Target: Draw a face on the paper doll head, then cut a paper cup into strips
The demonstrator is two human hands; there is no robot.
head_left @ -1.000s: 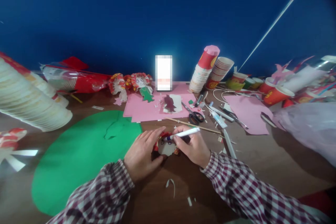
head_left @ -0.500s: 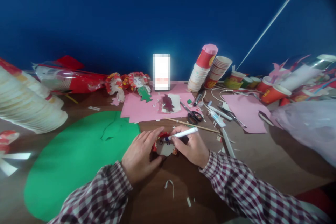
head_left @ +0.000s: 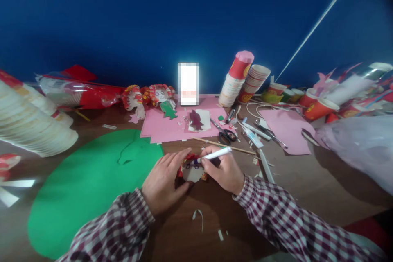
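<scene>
A white marker (head_left: 216,154) is pinched in my right hand (head_left: 225,170), its dark tip down at a small paper-cup figure (head_left: 193,175). That figure has a pale round face with dark looped eyes drawn on it and a curled red and yellow fringe. My left hand (head_left: 164,176) curves around the figure's left side, thumb and fingers resting on its edge and steadying it on the brown table (head_left: 181,233). Beyond it lie pink paper sheets (head_left: 166,133) and black-handled scissors (head_left: 226,135). To the left is a large green paper shape (head_left: 89,188).
Stacked paper cups (head_left: 235,80) stand against the blue wall, with another cup stack (head_left: 39,127) at the left. Finished-looking fringed figures (head_left: 159,94) sit at the back. A wooden stick (head_left: 225,146), a glue tube (head_left: 253,137) and a plastic bag (head_left: 359,147) lie around.
The marker tip has shifted very slightly over the face. Both hands otherwise keep their places, and the view has moved a touch.
</scene>
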